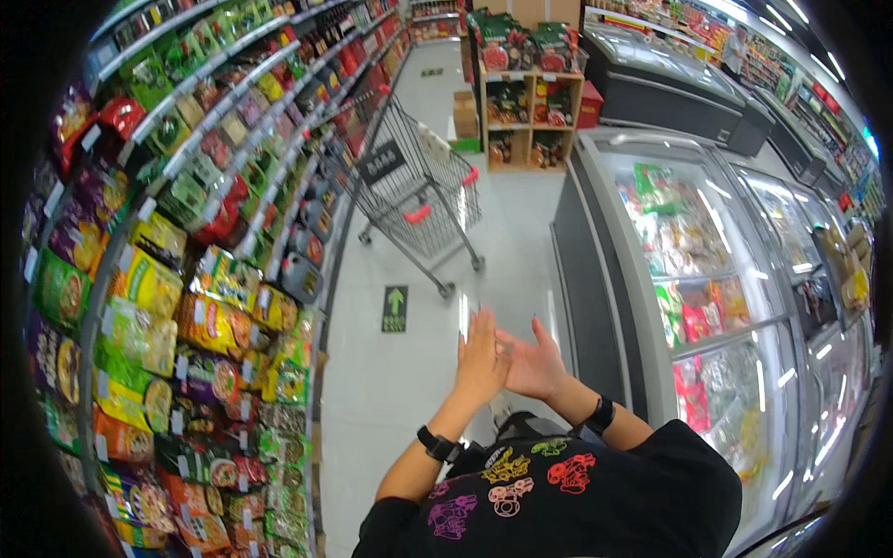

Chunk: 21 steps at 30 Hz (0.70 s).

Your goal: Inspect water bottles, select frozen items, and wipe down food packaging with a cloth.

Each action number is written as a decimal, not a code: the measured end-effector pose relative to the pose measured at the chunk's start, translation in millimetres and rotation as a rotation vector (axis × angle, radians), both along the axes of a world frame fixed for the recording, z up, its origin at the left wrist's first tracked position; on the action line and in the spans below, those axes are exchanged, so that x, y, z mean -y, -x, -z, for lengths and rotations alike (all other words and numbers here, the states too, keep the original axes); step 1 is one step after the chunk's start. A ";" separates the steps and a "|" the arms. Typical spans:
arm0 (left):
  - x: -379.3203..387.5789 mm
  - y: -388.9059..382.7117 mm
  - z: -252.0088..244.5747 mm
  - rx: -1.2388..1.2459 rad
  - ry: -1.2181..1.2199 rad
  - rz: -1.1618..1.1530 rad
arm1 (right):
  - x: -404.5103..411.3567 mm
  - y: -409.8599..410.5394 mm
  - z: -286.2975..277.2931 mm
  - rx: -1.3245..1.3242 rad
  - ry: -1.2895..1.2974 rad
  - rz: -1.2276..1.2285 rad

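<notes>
My left hand and my right hand meet in front of my body, the left laid against the fingers of the right. No object shows in either one. The left hand is flat; the right thumb sticks up apart, and its other fingers are partly hidden behind the left. Each wrist carries a black band. Beyond my hands stands a metal shopping cart with red plastic corners and a dark sign plate. Something pale lies along its far side, seen through the wires.
Shelves of bagged food line the left side, with dark jugs low down. Glass-topped chest freezers run along the right. A wooden display rack stands ahead. A green arrow sticker marks the floor. A person stands far right.
</notes>
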<state>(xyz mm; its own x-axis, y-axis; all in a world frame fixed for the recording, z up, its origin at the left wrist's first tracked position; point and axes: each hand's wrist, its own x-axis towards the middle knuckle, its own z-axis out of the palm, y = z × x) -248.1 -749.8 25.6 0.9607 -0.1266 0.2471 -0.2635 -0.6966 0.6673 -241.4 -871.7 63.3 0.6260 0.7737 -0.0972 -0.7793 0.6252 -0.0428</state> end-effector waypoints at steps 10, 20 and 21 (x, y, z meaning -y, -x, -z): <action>-3.3 -135.8 53.2 -0.381 0.658 0.326 | -34.4 -174.6 50.3 -0.110 0.441 0.160; -157.4 -294.6 -89.8 -0.548 2.154 0.580 | -103.0 -360.1 141.7 0.064 0.714 0.152; -174.4 -310.8 -88.2 -0.532 2.172 0.568 | -120.3 -383.1 140.5 0.222 0.871 0.168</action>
<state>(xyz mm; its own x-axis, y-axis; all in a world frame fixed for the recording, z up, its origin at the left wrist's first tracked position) 62.7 -575.4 113.7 0.9388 -0.3009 0.1677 0.2846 0.9518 0.1144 141.8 -751.4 -77.2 0.7978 0.3801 -0.4680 -0.5985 0.4064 -0.6903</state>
